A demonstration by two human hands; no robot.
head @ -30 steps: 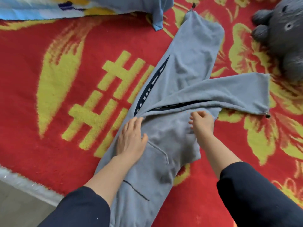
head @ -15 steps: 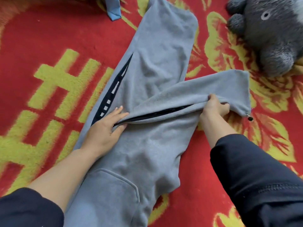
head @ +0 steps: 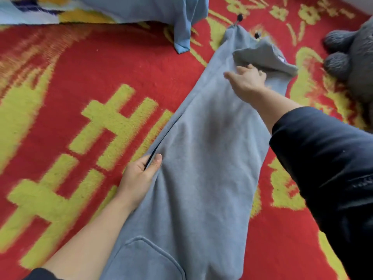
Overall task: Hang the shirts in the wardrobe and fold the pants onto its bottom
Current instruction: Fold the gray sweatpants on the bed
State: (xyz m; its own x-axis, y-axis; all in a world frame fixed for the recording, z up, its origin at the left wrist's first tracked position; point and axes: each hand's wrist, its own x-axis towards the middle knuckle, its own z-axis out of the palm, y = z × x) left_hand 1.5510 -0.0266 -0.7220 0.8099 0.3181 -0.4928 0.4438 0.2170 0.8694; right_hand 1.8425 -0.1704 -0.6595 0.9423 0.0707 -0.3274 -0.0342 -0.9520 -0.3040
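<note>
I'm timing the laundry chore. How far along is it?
Done: the grey pants lie on the blanket with one leg stacked over the other. In hand: the left hand pinches their side edge, while the right hand is at the turned-back far cuff; its grip is unclear. Left: folding them short and stowing them; a blue garment lies unhung, no wardrobe in view.

Person, head view. Both forearms are bare from hand to sleeve.
- right sleeve (head: 323, 158): dark cloth, navy or black, hard to call in this light. The cuff edge is bunched thick round the forearm, with soft creases across the cloth and a faint stitched line near the frame's right edge.
- left sleeve (head: 43, 274): same dark cloth; only a sliver shows at the bottom edge.
- left hand (head: 139, 174): thumbnail short and pale.
- right hand (head: 249, 79): fingers (head: 240, 69) blurred.
</note>
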